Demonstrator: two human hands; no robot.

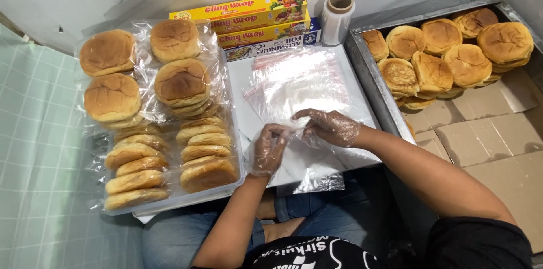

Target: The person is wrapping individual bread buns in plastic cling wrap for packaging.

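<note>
I see both gloved hands, left hand (267, 149) and right hand (330, 127), fingers pinching the near edge of the clear plastic bag (297, 85), which stretches away from me.

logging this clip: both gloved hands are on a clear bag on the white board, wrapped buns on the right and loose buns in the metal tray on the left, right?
Sides are swapped. The head view shows the wrapped buns on the left and the loose buns in the metal tray on the right. Both hands do touch the bag.

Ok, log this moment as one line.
left hand: pinching bag edge | right hand: on same bag | board beneath | wrapped buns left | bun tray right
</note>
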